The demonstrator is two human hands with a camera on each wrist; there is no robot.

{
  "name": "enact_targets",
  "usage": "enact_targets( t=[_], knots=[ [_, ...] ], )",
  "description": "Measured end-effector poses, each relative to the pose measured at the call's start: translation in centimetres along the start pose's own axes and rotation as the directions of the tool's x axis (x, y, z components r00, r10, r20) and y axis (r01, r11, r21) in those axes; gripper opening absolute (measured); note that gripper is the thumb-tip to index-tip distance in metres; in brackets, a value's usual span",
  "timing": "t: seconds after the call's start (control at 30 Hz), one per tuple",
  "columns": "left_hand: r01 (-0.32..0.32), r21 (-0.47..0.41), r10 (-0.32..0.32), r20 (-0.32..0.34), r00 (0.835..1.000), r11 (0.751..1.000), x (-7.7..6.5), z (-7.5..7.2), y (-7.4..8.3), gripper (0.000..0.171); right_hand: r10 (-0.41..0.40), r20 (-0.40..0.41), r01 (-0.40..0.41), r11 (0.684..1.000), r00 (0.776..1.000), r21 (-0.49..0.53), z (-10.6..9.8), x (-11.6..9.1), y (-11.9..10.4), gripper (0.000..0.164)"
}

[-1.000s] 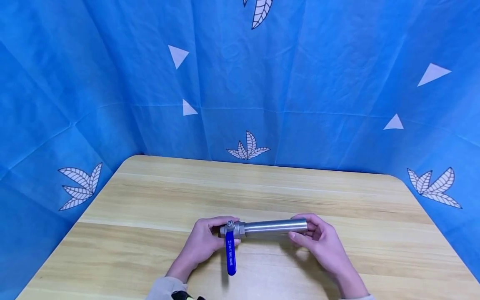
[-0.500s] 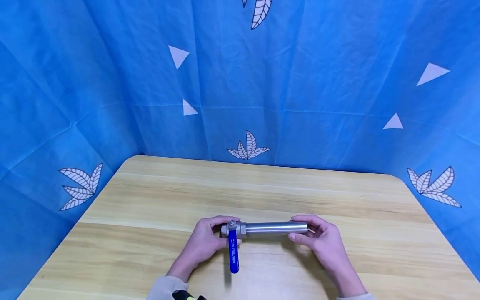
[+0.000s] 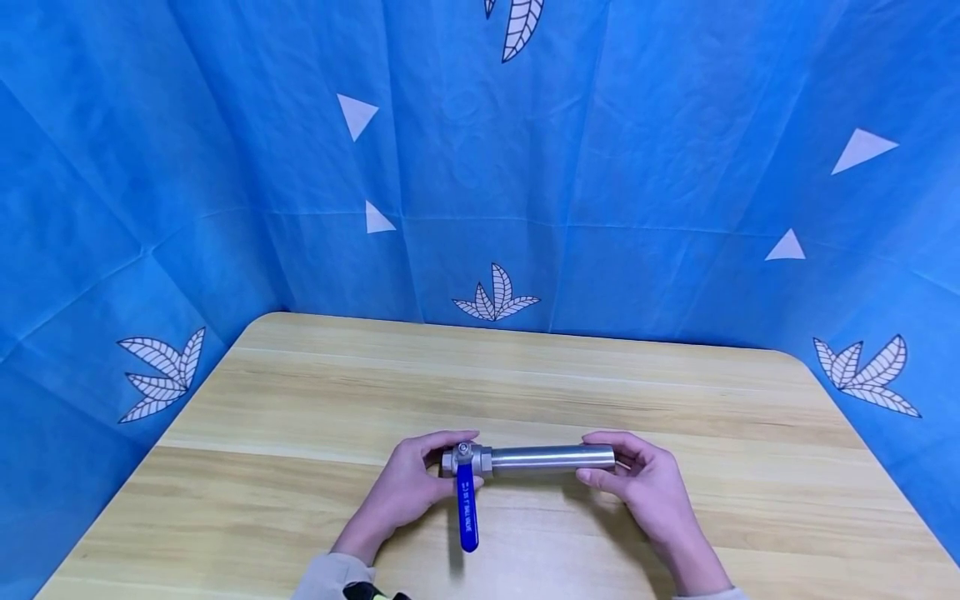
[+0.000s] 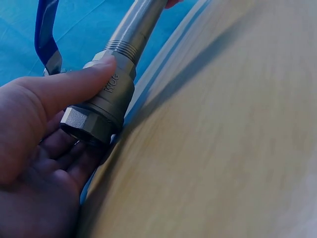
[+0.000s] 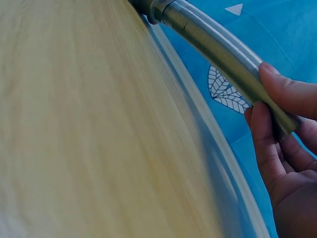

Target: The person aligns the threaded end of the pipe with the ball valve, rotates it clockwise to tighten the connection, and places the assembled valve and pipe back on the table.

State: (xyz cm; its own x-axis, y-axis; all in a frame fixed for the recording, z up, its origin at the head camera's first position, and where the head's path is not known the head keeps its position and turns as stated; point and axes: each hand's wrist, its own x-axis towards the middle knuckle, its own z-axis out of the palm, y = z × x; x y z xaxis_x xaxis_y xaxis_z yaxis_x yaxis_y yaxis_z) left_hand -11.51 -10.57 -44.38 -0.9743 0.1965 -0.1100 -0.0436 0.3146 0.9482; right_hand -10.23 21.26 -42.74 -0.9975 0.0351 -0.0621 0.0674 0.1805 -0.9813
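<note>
The metal pipe [image 3: 551, 457] lies sideways, running left to right, just above the near middle of the wooden table [image 3: 300, 400]. A valve [image 3: 465, 459] sits on its left end, and the valve's blue handle [image 3: 467, 508] points toward the near edge. The left hand [image 3: 408, 487] curls its thumb and fingers [image 4: 69, 89] round the valve. The right hand [image 3: 645, 483] grips the right end of the pipe, with the thumb below and curled fingers [image 5: 287, 94] on top.
</note>
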Motion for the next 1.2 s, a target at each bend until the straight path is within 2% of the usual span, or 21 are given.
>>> enact_targets(
  t=[0.17, 0.4, 0.63, 0.7, 0.83, 0.97, 1.2],
  knots=[
    [-0.002, 0.041, 0.002, 0.003, 1.0, 0.999, -0.04, 0.03, 0.12, 0.05, 0.035, -0.007, -0.035, 0.999, 0.999, -0.028, 0.12, 0.01, 0.02, 0.045],
    [-0.016, 0.026, 0.016, 0.006, 1.0, 1.0, -0.01, -0.02, 0.04, 0.045, 0.062, -0.004, -0.062, 0.997, 0.998, -0.049, 0.26, 0.01, 0.07, 0.042],
    [-0.025, 0.012, 0.025, 0.009, 1.0, 1.0, -0.04, -0.07, -0.02, 0.045, 0.039, 0.06, -0.038, 0.999, 0.997, -0.019, -0.29, -0.15, 0.08, 0.05],
    [-0.026, 0.009, 0.026, 0.01, 1.0, 1.0, -0.02, -0.09, 0.01, 0.046, 0.037, 0.072, -0.037, 0.999, 0.997, -0.006, -0.36, -0.14, 0.1, 0.048],
    [-0.024, 0.002, 0.024, 0.013, 1.0, 1.0, -0.03, -0.13, 0.04, 0.047, 0.095, 0.059, -0.094, 0.996, 0.994, -0.009, -0.02, 0.04, -0.02, 0.037],
    [-0.023, -0.004, 0.023, 0.013, 1.0, 1.0, -0.02, -0.11, -0.01, 0.047, 0.144, 0.034, -0.143, 0.989, 0.989, -0.031, 0.39, 0.11, -0.23, 0.037],
    [-0.018, -0.013, 0.018, 0.005, 1.0, 1.0, 0.01, -0.03, -0.16, 0.047, 0.042, 0.121, -0.037, 0.998, 0.992, -0.045, -0.15, -0.21, -0.18, 0.052]
  ],
)
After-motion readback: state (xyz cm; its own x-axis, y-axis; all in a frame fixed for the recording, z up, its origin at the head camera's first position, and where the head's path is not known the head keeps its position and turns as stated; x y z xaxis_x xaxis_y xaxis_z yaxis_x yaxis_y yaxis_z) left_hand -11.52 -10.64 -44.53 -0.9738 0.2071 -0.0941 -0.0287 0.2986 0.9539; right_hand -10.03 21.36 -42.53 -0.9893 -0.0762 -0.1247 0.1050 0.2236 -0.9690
